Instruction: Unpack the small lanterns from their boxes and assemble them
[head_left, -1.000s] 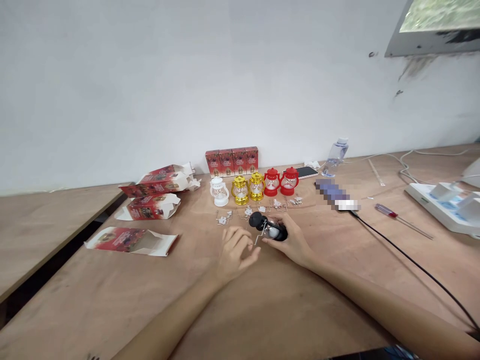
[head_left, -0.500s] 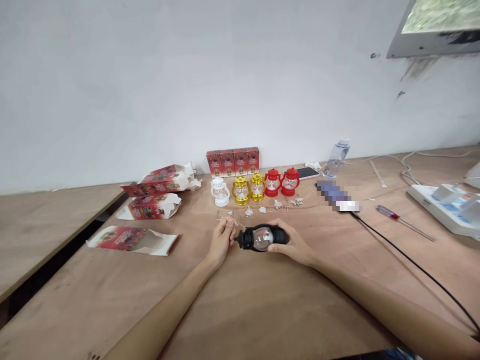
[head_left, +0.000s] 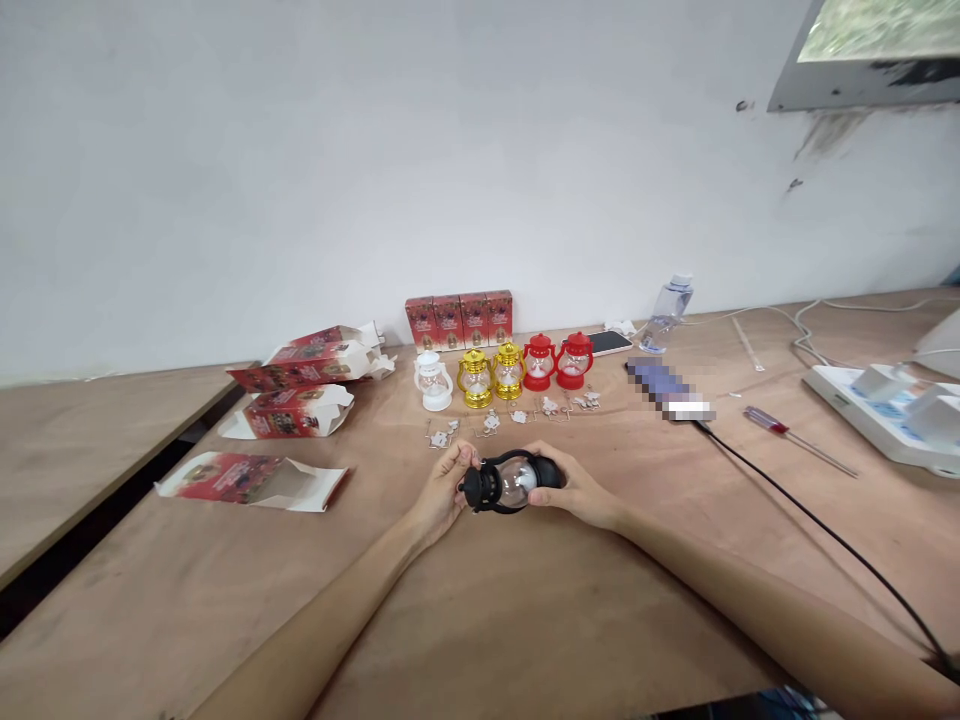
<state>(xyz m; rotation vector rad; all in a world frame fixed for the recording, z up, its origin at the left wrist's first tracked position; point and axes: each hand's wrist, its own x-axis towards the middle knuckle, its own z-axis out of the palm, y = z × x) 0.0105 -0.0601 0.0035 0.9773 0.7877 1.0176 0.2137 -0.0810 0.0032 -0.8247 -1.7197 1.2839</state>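
A small black lantern (head_left: 517, 483) with a clear globe lies sideways above the table. My right hand (head_left: 574, 490) is wrapped round its base. At the lantern's top, my left hand (head_left: 444, 490) is closed in a pinch on a thin metal wire (head_left: 475, 461), mostly hidden by the fingers. Just beyond the hands, several bent wire handles with small white tags (head_left: 442, 437) lie in a row. Behind them stand a white lantern (head_left: 433, 382), two gold lanterns, the left gold lantern (head_left: 476, 380) among them, and two red lanterns, one red lantern (head_left: 574, 362) rightmost.
Small red boxes (head_left: 461, 320) stand against the wall. Opened red cartons (head_left: 289, 412) lie at the left, near a gap between tables. To the right are a phone (head_left: 609, 343), a water bottle (head_left: 667, 312), a cabled device (head_left: 664, 385), a screwdriver (head_left: 799, 440) and a power strip (head_left: 885, 415).
The black lantern has turned so its top faces more toward me. My left hand has come closer against its top, and the wire now shows less. The view has shifted slightly.
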